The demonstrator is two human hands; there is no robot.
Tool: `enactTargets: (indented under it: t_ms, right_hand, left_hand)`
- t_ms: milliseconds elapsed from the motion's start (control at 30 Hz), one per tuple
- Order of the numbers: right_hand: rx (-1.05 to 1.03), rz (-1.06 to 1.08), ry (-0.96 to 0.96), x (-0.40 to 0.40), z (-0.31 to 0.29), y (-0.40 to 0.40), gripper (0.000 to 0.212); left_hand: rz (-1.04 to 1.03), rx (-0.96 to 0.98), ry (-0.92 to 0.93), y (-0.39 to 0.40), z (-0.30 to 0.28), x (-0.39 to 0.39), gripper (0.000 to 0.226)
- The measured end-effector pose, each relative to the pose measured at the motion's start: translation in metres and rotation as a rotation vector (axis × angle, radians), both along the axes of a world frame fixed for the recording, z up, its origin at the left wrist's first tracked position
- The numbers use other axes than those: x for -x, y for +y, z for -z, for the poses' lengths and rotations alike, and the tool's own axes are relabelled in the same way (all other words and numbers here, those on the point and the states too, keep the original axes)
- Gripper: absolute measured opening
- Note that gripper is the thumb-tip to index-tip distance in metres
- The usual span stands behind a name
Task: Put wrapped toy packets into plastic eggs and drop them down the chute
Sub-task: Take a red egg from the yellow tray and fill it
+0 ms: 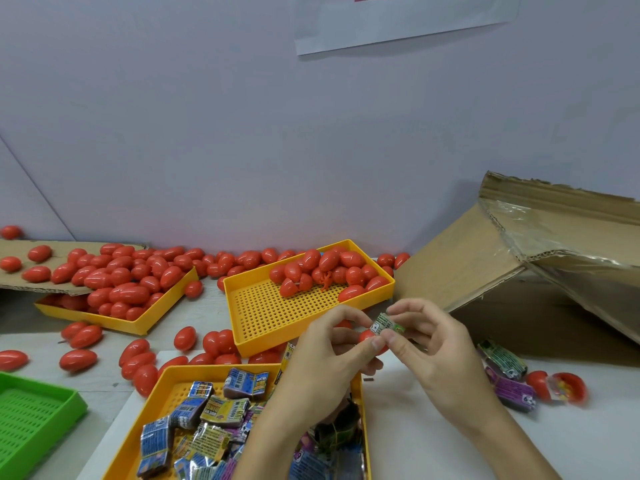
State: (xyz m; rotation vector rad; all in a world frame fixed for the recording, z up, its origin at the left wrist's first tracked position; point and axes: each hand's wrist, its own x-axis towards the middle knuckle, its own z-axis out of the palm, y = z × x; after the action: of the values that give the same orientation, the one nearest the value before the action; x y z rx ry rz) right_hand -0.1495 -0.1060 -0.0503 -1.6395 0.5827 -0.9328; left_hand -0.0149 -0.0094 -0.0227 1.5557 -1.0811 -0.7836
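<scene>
**A:** Packet (387,323) first: it is pinched at its right end by the right hand (433,344), thumb below and forefinger above, and it sits right on top of the red egg (372,338).

**B:** And the egg?

**A:** It is gripped by the left hand (329,355), fingers curled round it from the left. Whether it is an open half or a whole egg cannot be told; most of it is hidden. The packet's long axis is tilted, its lower left end at the egg, its upper right end toward the right fingers. A push down and leftward is what seems to be called for, and the right hand is the nearer one for that.

**B:** Containers, near to far?

**A:** Nearest, under the left wrist, a yellow tray (162,386) heaped with wrapped packets, blue, yellow and purple. At the left edge, a green tray (41,403), nothing seen in it. Beyond the hands, a second yellow tray (263,313), red eggs piled at its far end only. Farther left, a third tray (138,325) full of eggs, partly covered by a cardboard sheet (20,282).

**B:** The chute?

**A:** Probably the sloped cardboard (485,261) at the right, just beyond the right hand. Loose eggs (135,355) are scattered on the table, and a few packets (502,362) and an opened egg (568,388) lie to the right.
</scene>
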Motion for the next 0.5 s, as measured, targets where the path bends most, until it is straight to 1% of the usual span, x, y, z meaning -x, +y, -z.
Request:
enactTargets:
  t_ms: [100, 167, 500]
  right_hand:
    - [-0.047, -0.005, -0.026, 0.0003, 0.0015, -0.0019, 0.043]
    - [-0.047, -0.012, -0.022, 0.0001, 0.0019, -0.0025, 0.047]
    - [-0.031, -0.023, -0.048, -0.0007, 0.002, -0.0029, 0.05]
  left_hand:
    - [0.0, 0.012, 0.058, 0.0, -0.0003, 0.0006, 0.036]
    - [0.001, 0.024, 0.11, -0.0003, -0.0009, 0.0007, 0.036]
    - [0.033, 0.094, 0.382, -0.0023, 0.0037, 0.0005, 0.033]
